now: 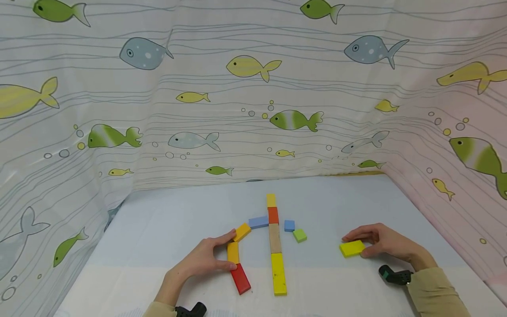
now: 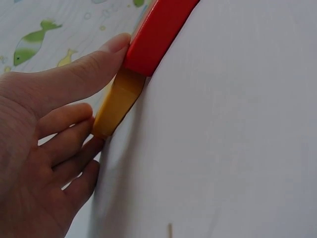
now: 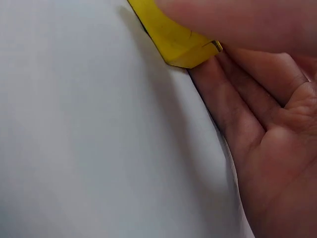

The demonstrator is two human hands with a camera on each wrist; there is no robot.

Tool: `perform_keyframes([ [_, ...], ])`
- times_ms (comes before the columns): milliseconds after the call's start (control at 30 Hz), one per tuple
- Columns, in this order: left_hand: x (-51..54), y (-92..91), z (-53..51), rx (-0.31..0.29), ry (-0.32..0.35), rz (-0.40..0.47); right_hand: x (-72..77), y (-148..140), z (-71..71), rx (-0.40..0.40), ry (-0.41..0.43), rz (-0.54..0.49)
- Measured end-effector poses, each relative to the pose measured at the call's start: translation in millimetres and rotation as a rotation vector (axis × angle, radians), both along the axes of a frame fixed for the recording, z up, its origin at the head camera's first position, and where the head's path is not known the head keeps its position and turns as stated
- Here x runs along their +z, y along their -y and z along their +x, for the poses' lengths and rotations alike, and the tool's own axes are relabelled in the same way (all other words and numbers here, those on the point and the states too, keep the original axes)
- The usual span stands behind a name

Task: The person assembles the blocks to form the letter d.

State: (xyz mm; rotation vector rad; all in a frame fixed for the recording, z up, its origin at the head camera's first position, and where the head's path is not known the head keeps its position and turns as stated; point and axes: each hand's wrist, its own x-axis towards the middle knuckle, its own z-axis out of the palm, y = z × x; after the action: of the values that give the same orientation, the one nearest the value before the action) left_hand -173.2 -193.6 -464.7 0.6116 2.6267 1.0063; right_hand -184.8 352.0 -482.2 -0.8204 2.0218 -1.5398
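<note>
My left hand (image 1: 202, 257) is at a curved row of blocks, its thumb where a red block (image 1: 240, 279) meets an orange block (image 1: 233, 252) and its fingertips by a second orange block (image 1: 242, 232). In the left wrist view, thumb and fingers span the orange block (image 2: 119, 101), and the red block (image 2: 161, 34) touches its end. A blue block (image 1: 259, 222) links this curve to a straight column. Off to the right, my right hand (image 1: 390, 242) grips a flat yellow block (image 1: 351, 248) between thumb and fingers; the thumb partly covers the yellow block (image 3: 173, 42) in the right wrist view.
The column runs from a small yellow block (image 1: 271, 200) through an orange-red block (image 1: 273, 215) and a tan block (image 1: 275, 238) to a long yellow piece (image 1: 279, 274). Right of it lie a blue block (image 1: 289, 226) and a green block (image 1: 299, 235). A fish-patterned curtain (image 1: 245, 154) surrounds the table.
</note>
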Motion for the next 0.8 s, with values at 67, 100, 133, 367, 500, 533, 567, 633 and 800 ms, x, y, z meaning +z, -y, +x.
perform_keyframes([
  [67,0.3,0.0,0.1,0.002,-0.001,-0.003,0.6,1,0.3,-0.019,-0.009,0.021],
  [100,0.4,0.0,0.1,0.002,-0.001,-0.003,0.8,1,0.4,-0.028,-0.013,0.032],
  [133,0.7,-0.1,0.2,0.002,0.0,-0.001,0.9,1,0.5,-0.036,-0.017,0.042],
  [367,1.7,-1.4,0.7,0.004,0.005,0.009,1.7,3,-0.2,-0.066,-0.019,0.083],
  [500,2.6,-1.8,1.3,-0.001,-0.003,0.007,3.2,7,-1.4,-0.097,-0.025,0.122],
  [533,2.8,-1.8,1.4,-0.002,-0.003,0.008,3.5,8,-1.7,-0.106,-0.028,0.132],
  [567,3.1,-1.7,1.6,-0.002,-0.004,0.009,3.8,8,-2.0,-0.114,-0.032,0.14],
  [633,3.4,-1.5,1.7,-0.006,-0.005,0.009,3.9,10,-2.6,-0.125,-0.04,0.151],
  [800,3.8,-1.3,1.5,-0.011,-0.005,0.015,3.6,11,-3.0,-0.138,-0.045,0.155],
])
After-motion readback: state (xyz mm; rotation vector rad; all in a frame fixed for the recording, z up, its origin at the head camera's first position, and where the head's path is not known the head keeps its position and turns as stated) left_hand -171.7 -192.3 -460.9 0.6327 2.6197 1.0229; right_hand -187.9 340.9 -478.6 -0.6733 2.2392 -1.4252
